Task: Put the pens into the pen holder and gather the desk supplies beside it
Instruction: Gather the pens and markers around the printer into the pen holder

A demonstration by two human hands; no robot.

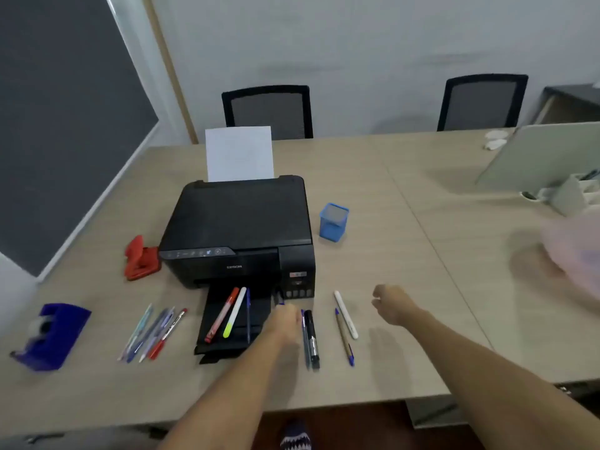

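Pens (pixel 312 339) lie loose around the black inkjet printer (pixel 240 222), three on its front tray (pixel 258 308). A blue mesh pen holder (pixel 333 222) stands just right of the printer. The left hand (pixel 285 318) is curled at the printer's front right corner, its grip unclear. The right hand (pixel 391 305), farther right, is curled around nothing.

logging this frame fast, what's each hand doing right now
Left hand: fingers curled, a blue tip at its knuckles; grip cannot be told.
Right hand: curled closed, holding nothing.

The holder (pixel 333 222) is showing blue, the printer (pixel 240 228) black, the punch (pixel 141 258) red, the dispenser (pixel 52 336) dark blue; the desk (pixel 389 196) is displaying pale wood grain.
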